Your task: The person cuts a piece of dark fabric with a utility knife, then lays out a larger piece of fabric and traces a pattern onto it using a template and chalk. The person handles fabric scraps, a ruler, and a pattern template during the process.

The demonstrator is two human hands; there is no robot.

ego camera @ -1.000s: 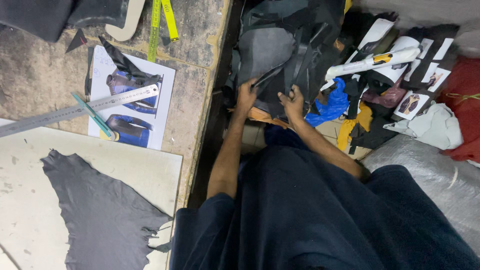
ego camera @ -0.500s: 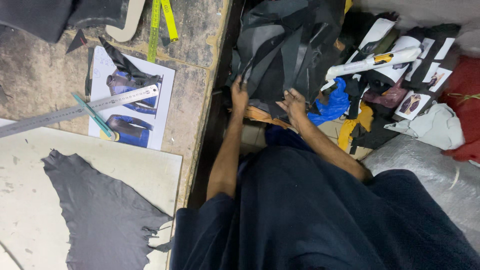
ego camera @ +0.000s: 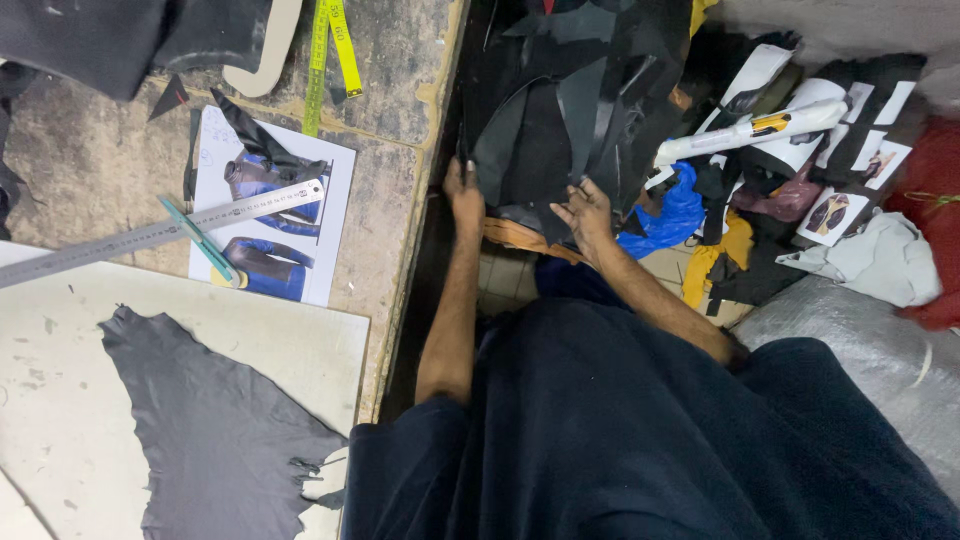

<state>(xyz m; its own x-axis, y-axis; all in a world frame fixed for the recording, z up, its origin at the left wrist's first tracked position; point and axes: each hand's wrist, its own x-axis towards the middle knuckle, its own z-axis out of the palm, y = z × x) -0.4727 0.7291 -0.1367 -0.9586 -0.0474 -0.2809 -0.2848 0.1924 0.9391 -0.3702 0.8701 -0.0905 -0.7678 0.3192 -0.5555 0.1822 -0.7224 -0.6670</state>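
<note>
Head view: sorting black leather offcuts (ego camera: 560, 120) in the heap beside the workbench (ego camera: 400, 90).
Left hand (ego camera: 463, 195) pinches one piece's edge; right hand (ego camera: 585, 208) open, fingers spread against the stack. Next, likely: firm grip, lift one piece clear. Printed boot photo sheet (ego camera: 270, 215) under steel ruler (ego camera: 150, 235); photo cards (ego camera: 835, 210) lie right.

Both hands (ego camera: 525, 205) on black leather pile (ego camera: 560, 110)

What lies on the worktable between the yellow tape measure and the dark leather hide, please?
In the head view, a printed sheet lies between the yellow tape measure and the dark leather hide, with a steel ruler across it.
</note>
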